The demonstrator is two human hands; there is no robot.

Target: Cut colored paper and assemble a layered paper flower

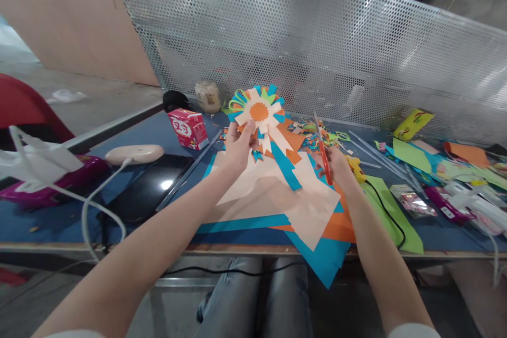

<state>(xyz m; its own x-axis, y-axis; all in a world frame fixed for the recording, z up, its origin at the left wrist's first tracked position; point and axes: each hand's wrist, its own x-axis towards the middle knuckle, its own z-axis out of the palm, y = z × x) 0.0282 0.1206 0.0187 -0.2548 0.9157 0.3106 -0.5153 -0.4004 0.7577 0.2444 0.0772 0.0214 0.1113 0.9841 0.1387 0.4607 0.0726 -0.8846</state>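
A round paper rosette (259, 112) in orange, cream, blue and green, with ribbon tails hanging down, is raised over the table. My left hand (239, 149) pinches its lower left edge. In my right hand (331, 165) is a pair of red-handled scissors (325, 156), blades pointing up and away, to the right of the rosette and apart from it. Below both hands lie cream paper sheets (253, 187), with blue paper (320, 261) and orange paper (343, 224) under them. A blue strip (285, 165) slants down over the cream sheets.
On the blue table (51, 229), a dark tablet (148, 187), white device (134, 154) and pink box (188, 128) lie left. Right are a yellow glue gun (356, 169) with black cable, green paper (386, 211) and scraps (435, 161). A perforated metal panel (297, 37) rises behind.
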